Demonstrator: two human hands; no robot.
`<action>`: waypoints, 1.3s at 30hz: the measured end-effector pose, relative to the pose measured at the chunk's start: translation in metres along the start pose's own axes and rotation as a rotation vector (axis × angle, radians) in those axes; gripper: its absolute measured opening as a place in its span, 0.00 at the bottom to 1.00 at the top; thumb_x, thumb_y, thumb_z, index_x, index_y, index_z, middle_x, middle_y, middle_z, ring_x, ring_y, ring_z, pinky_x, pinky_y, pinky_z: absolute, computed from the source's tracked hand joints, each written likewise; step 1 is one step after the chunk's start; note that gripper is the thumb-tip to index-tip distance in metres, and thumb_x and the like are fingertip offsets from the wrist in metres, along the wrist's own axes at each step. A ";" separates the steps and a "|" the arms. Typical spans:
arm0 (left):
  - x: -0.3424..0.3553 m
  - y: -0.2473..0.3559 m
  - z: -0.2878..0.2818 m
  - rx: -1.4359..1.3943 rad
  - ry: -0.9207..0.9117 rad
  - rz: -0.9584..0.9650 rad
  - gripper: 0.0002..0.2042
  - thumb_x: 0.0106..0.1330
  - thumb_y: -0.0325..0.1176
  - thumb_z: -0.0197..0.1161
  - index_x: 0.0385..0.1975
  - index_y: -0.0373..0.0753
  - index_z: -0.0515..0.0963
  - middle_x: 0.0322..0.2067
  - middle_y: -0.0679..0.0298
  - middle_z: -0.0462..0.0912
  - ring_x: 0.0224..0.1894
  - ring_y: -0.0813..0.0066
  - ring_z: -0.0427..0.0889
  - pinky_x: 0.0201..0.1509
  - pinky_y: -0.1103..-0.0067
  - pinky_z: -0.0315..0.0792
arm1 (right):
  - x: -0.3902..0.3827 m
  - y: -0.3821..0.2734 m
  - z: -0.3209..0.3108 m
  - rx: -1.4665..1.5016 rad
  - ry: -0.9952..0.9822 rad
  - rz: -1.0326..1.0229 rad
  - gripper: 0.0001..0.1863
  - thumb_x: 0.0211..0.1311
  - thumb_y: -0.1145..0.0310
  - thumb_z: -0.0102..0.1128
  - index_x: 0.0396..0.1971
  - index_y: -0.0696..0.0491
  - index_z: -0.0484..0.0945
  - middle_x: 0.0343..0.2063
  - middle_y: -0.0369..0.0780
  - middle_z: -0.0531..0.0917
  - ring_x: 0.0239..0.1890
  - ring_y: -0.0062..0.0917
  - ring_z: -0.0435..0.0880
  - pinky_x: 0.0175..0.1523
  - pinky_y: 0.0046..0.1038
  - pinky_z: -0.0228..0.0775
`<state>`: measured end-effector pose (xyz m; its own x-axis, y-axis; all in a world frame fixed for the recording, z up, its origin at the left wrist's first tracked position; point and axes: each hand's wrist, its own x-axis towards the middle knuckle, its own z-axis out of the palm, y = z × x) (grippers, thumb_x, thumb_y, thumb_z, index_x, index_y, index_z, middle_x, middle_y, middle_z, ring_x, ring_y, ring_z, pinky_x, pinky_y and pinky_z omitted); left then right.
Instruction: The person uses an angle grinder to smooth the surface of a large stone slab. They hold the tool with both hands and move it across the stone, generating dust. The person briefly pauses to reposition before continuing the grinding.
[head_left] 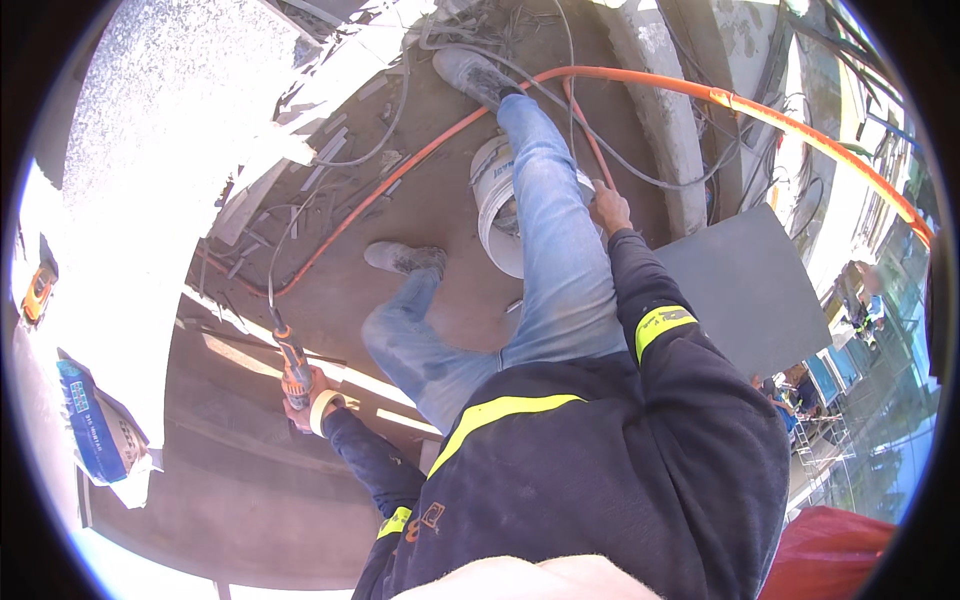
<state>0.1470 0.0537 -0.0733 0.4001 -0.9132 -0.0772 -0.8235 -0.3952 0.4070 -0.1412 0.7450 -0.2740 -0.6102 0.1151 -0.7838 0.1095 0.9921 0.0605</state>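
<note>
Left hand point(309, 392) wrapped round power tool point(293, 362), fingers closed; tool out at person's left, cord point(271, 272) at its end. Right hand point(611, 211) by bucket point(490, 168) rim and orange hose point(588, 128); grip cannot be told.

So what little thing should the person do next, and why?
Maybe shift the right shoe clear of the orange hose. The hose runs close beside that shoe, so it could trip someone. The left hand is gripping a power tool, which might make a stumble worse.
</note>
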 end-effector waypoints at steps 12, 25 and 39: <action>-0.080 0.014 0.075 -1.585 -0.379 -0.705 0.26 0.67 0.44 0.71 0.57 0.30 0.75 0.52 0.51 0.83 0.55 0.55 0.85 0.66 0.57 0.82 | -0.057 -0.298 -0.406 0.788 0.596 -0.722 0.17 0.83 0.68 0.55 0.62 0.57 0.84 0.56 0.45 0.89 0.51 0.28 0.89 0.60 0.30 0.81; -0.118 0.063 0.107 -1.965 -0.408 -0.555 0.19 0.68 0.36 0.71 0.52 0.38 0.71 0.49 0.53 0.80 0.53 0.53 0.87 0.59 0.57 0.85 | -0.112 -0.466 -0.447 0.809 0.386 -1.510 0.20 0.78 0.70 0.49 0.57 0.58 0.87 0.67 0.48 0.84 0.73 0.37 0.77 0.78 0.39 0.66; -0.190 0.170 -0.008 -2.019 -0.640 -0.143 0.17 0.69 0.37 0.71 0.49 0.36 0.74 0.46 0.54 0.81 0.52 0.54 0.87 0.64 0.58 0.83 | -0.267 -0.396 -0.382 0.155 0.424 -2.117 0.24 0.68 0.73 0.72 0.64 0.52 0.84 0.57 0.46 0.88 0.61 0.41 0.87 0.68 0.39 0.76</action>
<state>-0.0663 0.1610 0.0177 -0.1131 -0.9657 -0.2337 0.8285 -0.2215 0.5143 -0.3212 0.3403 0.1472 0.0369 -0.8329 0.5521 -0.7504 -0.3880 -0.5351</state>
